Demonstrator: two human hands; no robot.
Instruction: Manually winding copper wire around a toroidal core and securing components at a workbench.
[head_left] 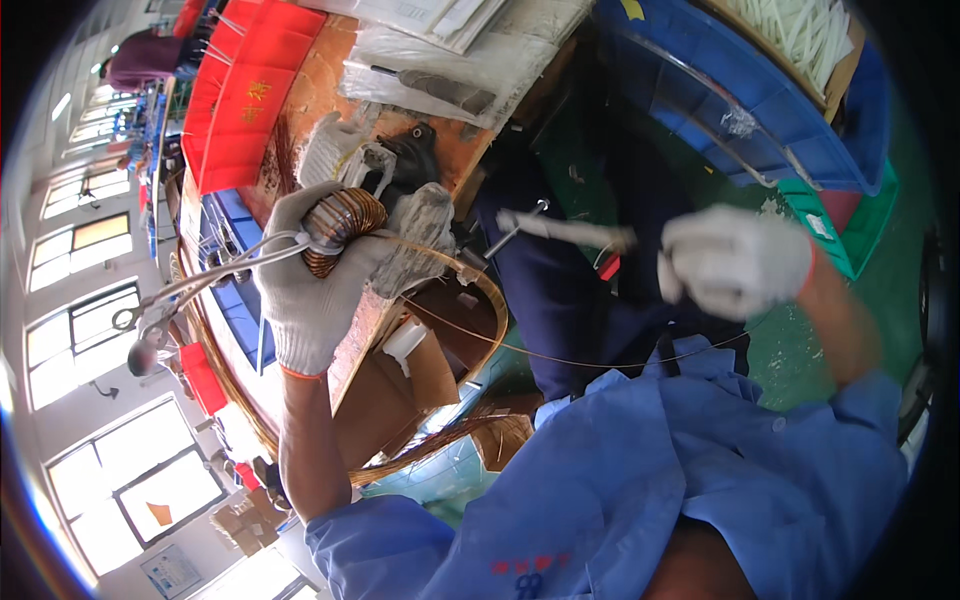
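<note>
My left hand (320, 285), in a white knit glove, grips a ring-shaped coil wound with copper wire (343, 222) over the edge of a wooden bench (330, 90). A thin copper wire (560, 358) runs from the coil across to my right hand (735, 262), also gloved, which is closed and pulled out to the right. A blurred white-handled hook tool (565, 230) sticks out to the left of my right hand; the wire's end in the fist is hidden. A spare grey glove (420, 235) lies bunched beside the coil.
Metal pliers or tongs (190, 290) hang at the bench edge by my left hand. Red bins (245, 95) and a clear bag (440, 70) sit on the bench. A blue crate (760, 120) with white sticks stands at the right on a green floor. Loose copper wire loops (440, 440) hang below.
</note>
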